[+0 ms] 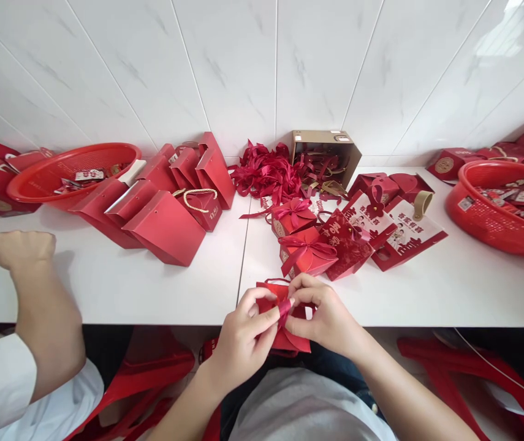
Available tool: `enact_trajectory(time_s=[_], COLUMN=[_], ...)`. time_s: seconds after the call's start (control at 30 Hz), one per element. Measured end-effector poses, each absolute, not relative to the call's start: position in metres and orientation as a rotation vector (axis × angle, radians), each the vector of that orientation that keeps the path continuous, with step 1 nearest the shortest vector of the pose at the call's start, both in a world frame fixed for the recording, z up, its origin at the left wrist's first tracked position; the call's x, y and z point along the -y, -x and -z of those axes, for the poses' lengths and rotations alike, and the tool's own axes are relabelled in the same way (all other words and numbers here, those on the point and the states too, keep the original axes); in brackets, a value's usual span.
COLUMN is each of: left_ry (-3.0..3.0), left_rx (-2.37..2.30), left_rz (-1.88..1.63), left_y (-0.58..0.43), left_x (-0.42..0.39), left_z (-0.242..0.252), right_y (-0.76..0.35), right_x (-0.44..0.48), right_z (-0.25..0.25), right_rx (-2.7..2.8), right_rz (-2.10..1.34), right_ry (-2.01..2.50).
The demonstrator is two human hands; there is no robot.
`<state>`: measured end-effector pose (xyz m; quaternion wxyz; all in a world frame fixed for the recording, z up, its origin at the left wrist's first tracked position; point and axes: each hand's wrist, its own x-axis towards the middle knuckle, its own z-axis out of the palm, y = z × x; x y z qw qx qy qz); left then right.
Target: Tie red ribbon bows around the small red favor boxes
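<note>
A small red gift box (298, 343) is at the table's front edge, between my two hands. Across its top runs a dark red ribbon (284, 307). My left hand (250, 327) pinches the ribbon between thumb and fingers. From the other side my right hand (323, 312) is closed on the ribbon too, its fingertips meeting the left thumb. Just behind stand two red boxes with tied bows, the nearer box (310, 251) close to my right hand. The fingers partly cover the ribbon, so its knot or loop is unclear.
Red paper bags (165, 226) stand left of centre. A ribbon pile (266, 174) lies near the wall beside an open brown box (326, 141). Printed gift bags (409, 233) stand right. Red baskets (473, 208) hold small packets. Another person's arm (45, 300) rests at left.
</note>
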<state>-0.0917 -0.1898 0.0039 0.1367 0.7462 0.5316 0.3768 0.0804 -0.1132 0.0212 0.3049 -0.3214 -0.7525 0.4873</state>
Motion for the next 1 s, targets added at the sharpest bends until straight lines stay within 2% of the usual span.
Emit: enact_trajectory(time_s=[0.17,0.3,0.57,0.67,0.8,1.0], left_ry=[-2.254,-2.204,-1.892,-1.865,-1.798,-1.811], left_rx=[-1.379,-1.372,-1.878,-1.803,-1.454,-1.185], left_rz=[-1.008,-1.222,-1.327,-1.240,-1.060,-0.761], left_y=[0.104,0.104,0.116,0.122,0.128,0.133], left_x=[0.181,0.177,0.183,0.186,0.191,0.181], left_z=[-0.006,-0.006,0.004,0.005,-0.002,-0.015], right_y=[-0.083,-0.086,-0.098,-0.101,-0.100,-0.102], right_x=[0.107,0.104,0.107,0.108,0.107,0.109], right_z=[-0.026,-0.028,-0.032,-0.029,-0.026,-0.024], right_rx=[2.158,2.211,2.241,2.234,2.199,2.252], right_rz=[-1.316,-1.354,-1.175,-1.129,-1.086,-1.141], right_ry=[0.740,0.697,0.812,0.855,0.877,0.816])
